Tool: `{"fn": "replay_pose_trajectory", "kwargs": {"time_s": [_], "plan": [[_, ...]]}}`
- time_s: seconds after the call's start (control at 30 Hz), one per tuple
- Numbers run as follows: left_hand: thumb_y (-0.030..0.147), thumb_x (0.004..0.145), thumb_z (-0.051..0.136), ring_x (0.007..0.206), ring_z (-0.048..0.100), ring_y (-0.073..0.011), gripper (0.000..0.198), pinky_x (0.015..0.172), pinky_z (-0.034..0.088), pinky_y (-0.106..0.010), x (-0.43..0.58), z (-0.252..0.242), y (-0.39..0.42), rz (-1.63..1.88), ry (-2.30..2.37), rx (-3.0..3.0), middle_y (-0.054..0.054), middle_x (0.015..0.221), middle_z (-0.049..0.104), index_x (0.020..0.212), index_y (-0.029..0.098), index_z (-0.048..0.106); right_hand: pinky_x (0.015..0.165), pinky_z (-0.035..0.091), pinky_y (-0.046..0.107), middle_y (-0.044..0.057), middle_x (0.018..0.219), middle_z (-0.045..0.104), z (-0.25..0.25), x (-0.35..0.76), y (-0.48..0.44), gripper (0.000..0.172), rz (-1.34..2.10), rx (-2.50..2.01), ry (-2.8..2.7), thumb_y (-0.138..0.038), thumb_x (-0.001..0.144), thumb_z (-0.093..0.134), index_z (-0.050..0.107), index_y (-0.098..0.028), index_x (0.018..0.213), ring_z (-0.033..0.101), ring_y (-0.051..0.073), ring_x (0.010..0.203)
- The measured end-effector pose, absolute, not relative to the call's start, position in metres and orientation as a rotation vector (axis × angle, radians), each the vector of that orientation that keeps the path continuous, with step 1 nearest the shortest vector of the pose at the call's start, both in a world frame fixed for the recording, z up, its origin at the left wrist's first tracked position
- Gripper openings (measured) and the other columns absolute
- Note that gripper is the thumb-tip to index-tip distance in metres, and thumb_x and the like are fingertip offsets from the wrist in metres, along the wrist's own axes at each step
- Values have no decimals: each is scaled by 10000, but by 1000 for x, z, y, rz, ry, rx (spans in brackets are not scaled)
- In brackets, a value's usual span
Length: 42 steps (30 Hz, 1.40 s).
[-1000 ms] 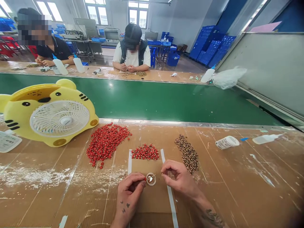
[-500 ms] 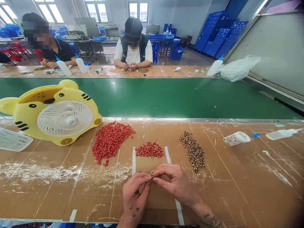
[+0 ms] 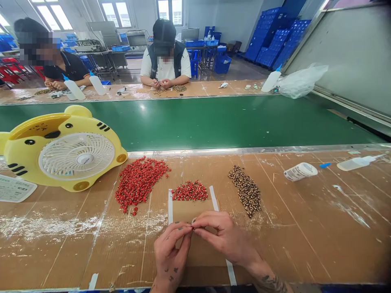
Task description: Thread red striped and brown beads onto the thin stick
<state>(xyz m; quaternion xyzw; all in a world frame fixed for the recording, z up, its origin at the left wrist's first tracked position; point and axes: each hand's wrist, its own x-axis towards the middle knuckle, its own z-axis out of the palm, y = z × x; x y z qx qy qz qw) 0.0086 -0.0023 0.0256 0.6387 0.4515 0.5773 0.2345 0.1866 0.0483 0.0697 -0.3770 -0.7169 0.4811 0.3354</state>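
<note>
My left hand and my right hand meet fingertip to fingertip over a brown card taped at its sides. Both are pinched on one tiny piece with a red tip; it is too small to name surely. The small white cup seen a second ago is hidden behind my fingers. Just beyond the hands lies a small heap of red pieces. A larger heap of red pieces lies to the left, and a heap of dark brown pieces to the right.
A yellow tiger-shaped fan stands at the left. A tipped white bottle and a squeeze bottle lie at the right. A green conveyor belt runs across; two people work beyond it.
My hands left the small white cup and came together, pinching a small piece between them. The view shifted slightly, so the table things sit a little differently.
</note>
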Motion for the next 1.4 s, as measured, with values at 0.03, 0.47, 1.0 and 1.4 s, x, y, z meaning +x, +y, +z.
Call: {"fn": "replay_pose_trajectory", "kwargs": {"time_s": [0.03,0.47,1.0,1.4], "plan": [[-18,825,674,800,759,-175,327,737,617,-255,8,25,-3,1579,1240,1747,-52,904,791,1012,241,744,773,514,240,25,905,779,69,188,49,133,1275,-978,-1860,-188,901,686,801,-229,956,710,156,830],[107,830,732,662,751,-176,133,615,603,-243,12,35,-6,1497,1279,1498,-26,766,799,832,235,766,676,491,254,41,781,759,59,189,44,115,1368,-1015,-1744,-256,868,705,787,-187,825,686,164,715],[270,899,656,726,742,-183,274,646,627,-282,-32,30,13,1339,1599,1663,-82,966,746,1165,207,673,646,506,256,56,808,752,56,195,94,192,1257,-1284,-1721,-310,840,646,753,-150,832,665,169,715],[298,944,448,830,731,-263,288,743,571,-379,-130,1,20,797,2193,2025,-96,979,749,934,202,719,699,501,317,63,850,780,25,203,150,242,980,-1471,-1811,-318,848,600,793,-176,885,676,208,742]]}}
